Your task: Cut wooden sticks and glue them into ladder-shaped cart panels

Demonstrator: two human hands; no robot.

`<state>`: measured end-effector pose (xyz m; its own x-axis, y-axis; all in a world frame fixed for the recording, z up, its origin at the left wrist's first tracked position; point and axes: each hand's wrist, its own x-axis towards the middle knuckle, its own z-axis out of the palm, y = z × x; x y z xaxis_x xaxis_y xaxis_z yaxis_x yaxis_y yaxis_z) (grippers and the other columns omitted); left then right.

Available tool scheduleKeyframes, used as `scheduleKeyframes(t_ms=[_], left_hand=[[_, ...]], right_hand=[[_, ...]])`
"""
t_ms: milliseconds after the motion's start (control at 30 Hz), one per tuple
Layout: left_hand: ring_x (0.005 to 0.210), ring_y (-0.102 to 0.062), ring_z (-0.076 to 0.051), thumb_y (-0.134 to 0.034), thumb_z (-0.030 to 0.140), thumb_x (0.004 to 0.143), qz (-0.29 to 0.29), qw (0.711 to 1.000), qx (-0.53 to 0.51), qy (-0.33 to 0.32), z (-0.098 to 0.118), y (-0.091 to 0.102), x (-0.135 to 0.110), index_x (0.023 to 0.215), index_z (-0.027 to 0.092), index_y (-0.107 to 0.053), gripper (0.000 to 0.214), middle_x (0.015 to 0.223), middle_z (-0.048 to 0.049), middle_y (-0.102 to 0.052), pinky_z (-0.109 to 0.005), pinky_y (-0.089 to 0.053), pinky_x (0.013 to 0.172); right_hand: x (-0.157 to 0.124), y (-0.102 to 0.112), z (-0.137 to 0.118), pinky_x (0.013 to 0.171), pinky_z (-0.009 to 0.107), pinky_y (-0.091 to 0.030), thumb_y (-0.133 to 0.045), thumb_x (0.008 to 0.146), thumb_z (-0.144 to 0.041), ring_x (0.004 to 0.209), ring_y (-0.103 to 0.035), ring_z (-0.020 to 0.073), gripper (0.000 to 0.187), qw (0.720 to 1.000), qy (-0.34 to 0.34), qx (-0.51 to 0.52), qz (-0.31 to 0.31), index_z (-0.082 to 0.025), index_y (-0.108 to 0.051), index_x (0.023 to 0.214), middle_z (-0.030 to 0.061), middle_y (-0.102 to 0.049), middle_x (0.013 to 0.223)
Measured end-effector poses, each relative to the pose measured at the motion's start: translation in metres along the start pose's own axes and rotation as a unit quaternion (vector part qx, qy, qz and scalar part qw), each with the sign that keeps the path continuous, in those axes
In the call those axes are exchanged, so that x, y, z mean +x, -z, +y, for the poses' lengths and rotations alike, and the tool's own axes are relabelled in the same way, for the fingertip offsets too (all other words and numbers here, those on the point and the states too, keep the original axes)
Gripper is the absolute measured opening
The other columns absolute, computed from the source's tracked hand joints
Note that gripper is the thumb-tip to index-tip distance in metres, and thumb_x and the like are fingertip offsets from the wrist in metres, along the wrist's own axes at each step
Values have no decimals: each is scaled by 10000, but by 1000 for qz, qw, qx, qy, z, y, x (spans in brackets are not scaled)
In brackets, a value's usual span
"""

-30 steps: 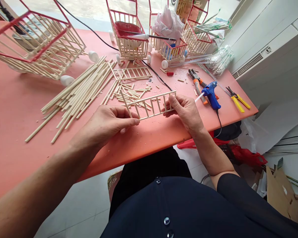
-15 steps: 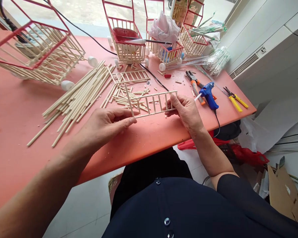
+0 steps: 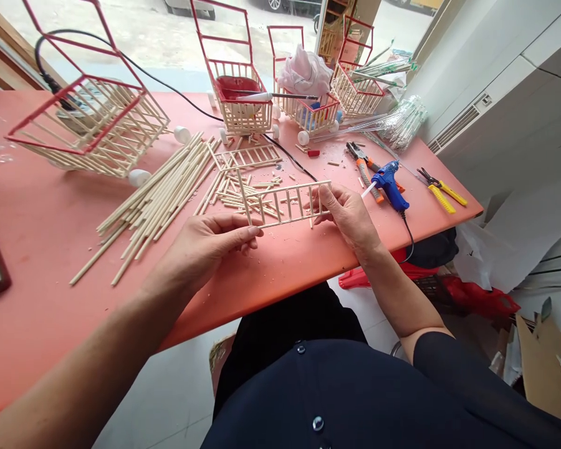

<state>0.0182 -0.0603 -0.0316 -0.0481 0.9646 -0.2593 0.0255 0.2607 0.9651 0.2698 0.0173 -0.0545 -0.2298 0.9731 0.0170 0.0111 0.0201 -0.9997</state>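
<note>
A ladder-like panel of thin wooden sticks (image 3: 285, 204) is held just above the pink table (image 3: 37, 249), one hand at each end. My left hand (image 3: 206, 243) pinches its left end with thumb and fingers closed on the sticks. My right hand (image 3: 348, 215) grips the right end, fingers curled round the rail. A second, similar stick panel (image 3: 247, 157) lies flat on the table behind it, beside short cut pieces (image 3: 243, 190).
A pile of long sticks (image 3: 159, 196) lies left of centre. Stick-and-red-frame carts stand at the back: one tipped at the left (image 3: 88, 125), others behind (image 3: 243, 100). A blue glue gun (image 3: 389, 184), pliers (image 3: 362, 162) and yellow cutters (image 3: 442, 190) lie to the right, near the table's edge.
The stick panel stays in both hands and has tilted slightly more level. The view has tipped so more of the window and the table's left side shows.
</note>
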Motion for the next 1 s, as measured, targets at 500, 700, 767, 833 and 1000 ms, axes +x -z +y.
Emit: scheduleKeyframes(t_ms=[500, 700, 767, 833, 1000], left_hand=[[728, -768, -178, -1035, 341, 537, 16, 991, -123, 53, -13, -4, 4, 813, 153, -867, 374, 785, -83, -831, -259, -632, 707], [782, -796, -208, -1028, 383, 629, 13, 994, -106, 21, -16, -3, 1, 919, 166, -891, 387, 837, -85, -851, -302, -662, 759], [775, -793, -213, -1018, 401, 646, 12, 997, -81, 6, -14, -4, -2, 913, 172, -896, 373, 849, -86, -855, -314, -666, 754], [773, -791, -214, -1010, 419, 666, 7, 998, -59, -11, -12, -5, -4, 927, 181, -905, 369, 857, -84, -859, -314, -665, 747], [790, -793, -219, -1001, 472, 685, -16, 998, -52, -12, -13, -4, -4, 979, 194, -919, 413, 878, -92, -865, -308, -651, 751]], right_hand=[[-34, -49, -17, 932, 318, -530, -647, 1130, -425, 920, -688, 200, 293, 899, 238, -366, 35, -225, -852, 1067, 65, -789, 991], [-28, -79, -15, 851, 313, -475, -624, 1148, -367, 1082, -775, 231, 257, 873, 147, -465, 10, -225, -829, 1208, 75, -863, 1194], [-26, -84, -15, 804, 318, -450, -634, 1143, -383, 1070, -782, 239, 251, 867, 127, -481, 8, -220, -820, 1182, 76, -869, 1188], [-25, -87, -16, 768, 318, -424, -632, 1141, -418, 1034, -782, 239, 266, 864, 118, -489, 13, -220, -811, 1137, 78, -871, 1139], [-24, -85, -15, 751, 307, -392, -600, 1145, -390, 895, -742, 214, 263, 864, 118, -490, 15, -211, -776, 1068, 62, -829, 949]])
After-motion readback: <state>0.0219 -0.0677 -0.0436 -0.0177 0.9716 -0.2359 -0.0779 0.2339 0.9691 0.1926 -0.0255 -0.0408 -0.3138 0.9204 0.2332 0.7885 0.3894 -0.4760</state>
